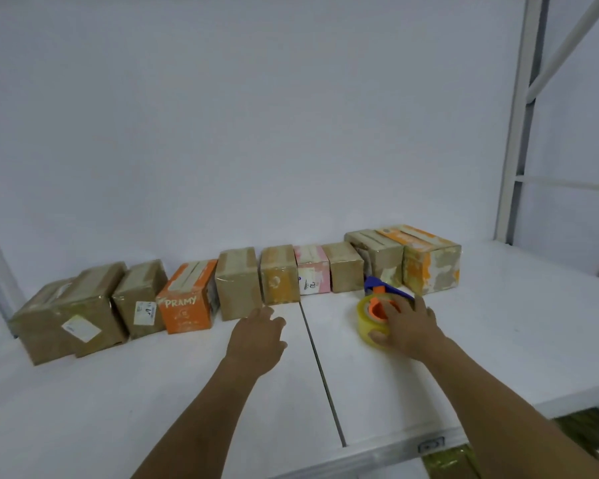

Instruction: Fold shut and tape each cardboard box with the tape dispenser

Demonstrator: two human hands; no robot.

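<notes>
1. The cardboard boxes (237, 285) stand in a row along the back wall on the white table (187, 392). Every top I can see lies flat with tape over it.
2. The tape dispenser (369, 323) sits on the table just before the row's right end. The right hand (407, 326) grips its roll, fingers and thumb curled round.
3. The left hand (256, 337) is well apart from the right, fingers relaxed and holding nothing, at the mid-row box. I cannot tell whether it touches.
4. Judgement: the dispenser is being picked up and the task looks nearly done.
5. Next move calls for lifting the dispenser and steadying any untaped box.
</notes>
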